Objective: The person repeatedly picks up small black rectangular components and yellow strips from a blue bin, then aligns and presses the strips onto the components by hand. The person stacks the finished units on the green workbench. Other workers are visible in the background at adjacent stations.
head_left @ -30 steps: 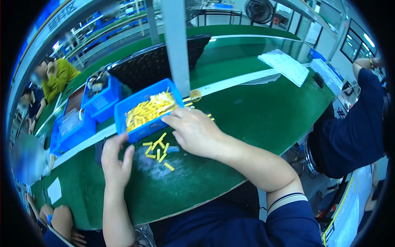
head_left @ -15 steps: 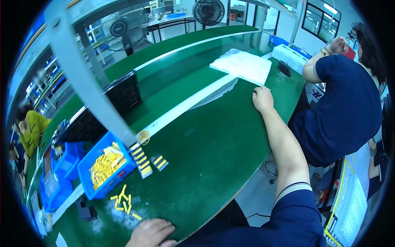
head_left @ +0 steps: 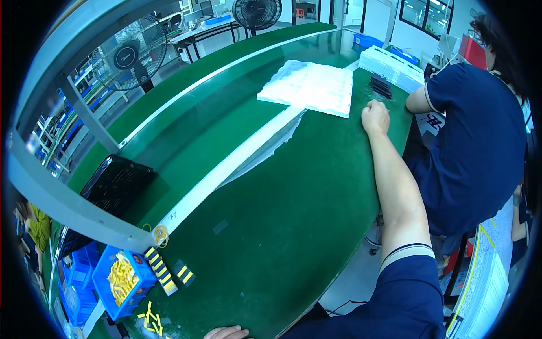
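Note:
My right hand (head_left: pixel 375 117) is stretched far out over the green table, its fingers curled in. Whether anything lies inside them is hidden. A small stack of black strips (head_left: pixel 381 86) lies just beyond it, and a white tray (head_left: pixel 309 87) sits to its left. At the lower edge, the fingers of my left hand (head_left: pixel 227 332) rest flat on the table, with most of the hand cut off by the picture. Loose yellow strips (head_left: pixel 150 320) lie left of it. Nearby are dark pieces with yellow bands (head_left: pixel 161 271) in a row, and a smaller banded piece (head_left: pixel 184 273).
A blue bin (head_left: pixel 148 270) of yellow strips stands by a grey metal post (head_left: pixel 84 209). A black tray (head_left: pixel 116 183) leans behind. White trays (head_left: pixel 389 68) are stacked at the far right, beside a seated co-worker (head_left: pixel 466 147) in dark blue. Fans (head_left: pixel 129 56) stand beyond the table.
My right hand has moved off the white tray's near corner, rightward toward the black strips. The view has shifted, so my left hand and the blue bin appear lower.

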Available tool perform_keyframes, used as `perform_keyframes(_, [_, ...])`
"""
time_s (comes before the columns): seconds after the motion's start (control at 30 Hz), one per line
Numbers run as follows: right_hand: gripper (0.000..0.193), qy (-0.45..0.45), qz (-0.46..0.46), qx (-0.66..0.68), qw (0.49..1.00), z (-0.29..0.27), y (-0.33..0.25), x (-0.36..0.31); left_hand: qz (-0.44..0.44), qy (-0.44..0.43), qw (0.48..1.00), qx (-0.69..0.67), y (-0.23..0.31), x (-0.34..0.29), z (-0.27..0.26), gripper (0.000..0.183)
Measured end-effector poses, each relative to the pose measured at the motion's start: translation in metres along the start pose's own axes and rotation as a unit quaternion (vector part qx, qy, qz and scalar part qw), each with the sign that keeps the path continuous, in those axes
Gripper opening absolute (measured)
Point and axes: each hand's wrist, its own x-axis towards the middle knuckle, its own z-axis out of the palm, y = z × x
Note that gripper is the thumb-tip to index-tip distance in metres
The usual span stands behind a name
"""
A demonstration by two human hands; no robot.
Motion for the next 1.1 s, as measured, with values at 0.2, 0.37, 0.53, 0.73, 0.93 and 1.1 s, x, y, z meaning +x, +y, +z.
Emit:
perform_keyframes(0.2, [0.039, -0.004, 0.007, -0.089, 0.996, 0.036, 0.045, 0.06, -0.081, -0.01, 0.996, 0.026, 0.001, 0.013, 0.005, 0.037])
perform_keyframes(0.37, [0.06, 0.032, 0.004, -0.124, 0.992, 0.067, 0.085, 0.107, -0.094, 0.017, 0.994, 0.048, -0.002, 0.024, 0.009, 0.035])
perform_keyframes(0.53, [0.078, -0.053, 0.015, -0.118, 0.992, 0.065, 0.103, 0.142, -0.094, 0.05, 0.992, 0.063, -0.006, 0.027, 0.015, 0.032])
perform_keyframes(0.73, [0.074, -0.125, -0.071, 0.027, 0.989, 0.089, 0.154, 0.179, -0.112, 0.071, 0.988, 0.077, -0.009, 0.029, 0.023, 0.024])
perform_keyframes(0.93, [0.072, -0.116, -0.046, 0.054, 0.991, 0.079, 0.145, 0.171, -0.107, 0.076, 0.989, 0.069, 0.0, 0.045, 0.015, 0.023])
perform_keyframes(1.1, [0.071, -0.101, -0.036, 0.068, 0.992, 0.062, 0.129, 0.137, -0.095, 0.097, 0.989, 0.05, 0.0, 0.047, 0.013, 0.024])
